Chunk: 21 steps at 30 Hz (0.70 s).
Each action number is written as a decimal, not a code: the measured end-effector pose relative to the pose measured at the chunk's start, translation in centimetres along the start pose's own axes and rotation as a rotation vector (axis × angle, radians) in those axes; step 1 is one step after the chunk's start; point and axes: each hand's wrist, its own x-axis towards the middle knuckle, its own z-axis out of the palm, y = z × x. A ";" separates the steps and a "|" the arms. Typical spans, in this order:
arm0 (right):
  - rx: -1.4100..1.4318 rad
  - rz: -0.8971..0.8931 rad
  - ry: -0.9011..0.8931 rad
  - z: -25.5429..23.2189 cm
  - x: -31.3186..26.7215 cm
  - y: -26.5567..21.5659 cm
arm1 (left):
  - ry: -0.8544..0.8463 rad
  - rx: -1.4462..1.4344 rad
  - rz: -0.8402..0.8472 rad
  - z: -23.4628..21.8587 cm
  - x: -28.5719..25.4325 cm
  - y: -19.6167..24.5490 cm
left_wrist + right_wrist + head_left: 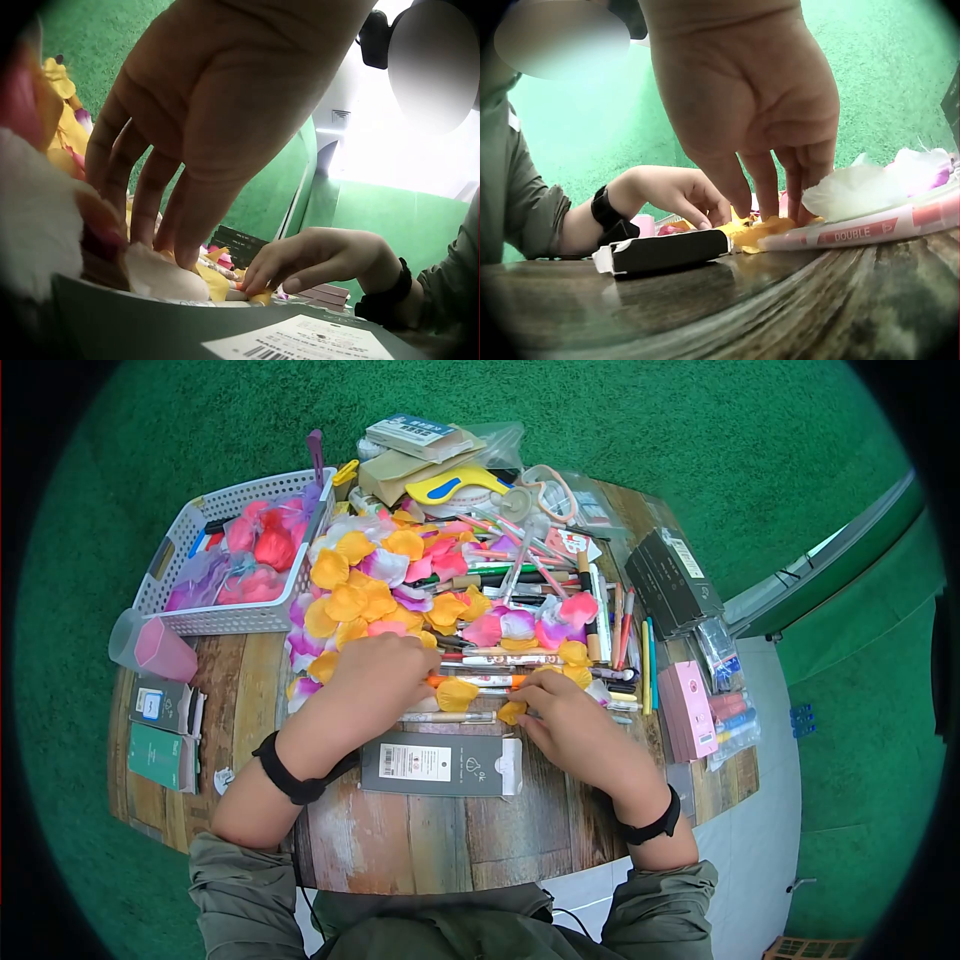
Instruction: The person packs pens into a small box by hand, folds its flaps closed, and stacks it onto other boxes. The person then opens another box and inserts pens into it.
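Yellow, pink and purple petals (345, 603) lie spread over a pile of pens (500, 660) in the middle of the table. My left hand (383, 678) reaches into the near left part of the petals, fingers pointing down; in the left wrist view the left hand (202, 112) has its fingers spread and slightly bent among them. My right hand (575, 725) touches a yellow petal (511, 712) at the pile's near edge. In the right wrist view the fingertips of the right hand (757, 112) rest on yellow petals (761, 232) beside a pen marked DOUBLE (855, 231).
A grey box (440, 764) lies between the forearms. At the left stand a white basket (225, 622), a pink cup (166, 652) and small boxes (163, 753). Black boxes (668, 582) and a pink box (688, 710) stand right. Packets and a yellow-blue tool (455, 482) lie at the back.
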 end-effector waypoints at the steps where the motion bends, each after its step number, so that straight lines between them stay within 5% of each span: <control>1: 0.004 0.029 -0.028 -0.1 0.0 -0.1 | 0.018 0.005 0.010 0.0 0.0 0.1; 8: -0.008 -0.018 -0.001 0.1 0.0 -0.1 | 0.071 0.053 0.057 1.3 0.3 -0.4; 21: -0.054 0.166 0.112 0.3 0.1 0.2 | 0.198 -0.118 -0.003 -0.3 0.6 1.1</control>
